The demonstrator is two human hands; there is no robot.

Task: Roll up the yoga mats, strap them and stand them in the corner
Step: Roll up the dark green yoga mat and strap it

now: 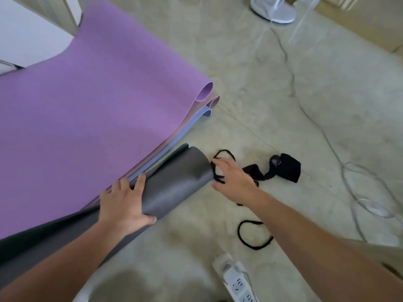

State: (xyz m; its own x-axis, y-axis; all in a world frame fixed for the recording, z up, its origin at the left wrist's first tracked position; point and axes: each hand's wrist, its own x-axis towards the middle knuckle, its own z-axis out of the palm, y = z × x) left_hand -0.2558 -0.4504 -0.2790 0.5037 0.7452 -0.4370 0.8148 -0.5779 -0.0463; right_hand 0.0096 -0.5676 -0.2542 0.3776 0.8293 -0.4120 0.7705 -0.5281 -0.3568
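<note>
Left hand [124, 203] clasps grey mat's [174, 186] rolled edge; right hand [234, 177], fingers straight, touches strap [287, 168].

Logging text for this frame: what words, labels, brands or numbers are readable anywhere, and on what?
No text can be read in this frame.
Power strip: only socket slots show; any print is too blurred to read.
Purple mat and grey mat: plain surfaces, no print.
Black straps: no label visible.
Fan base: no marking visible.
</note>
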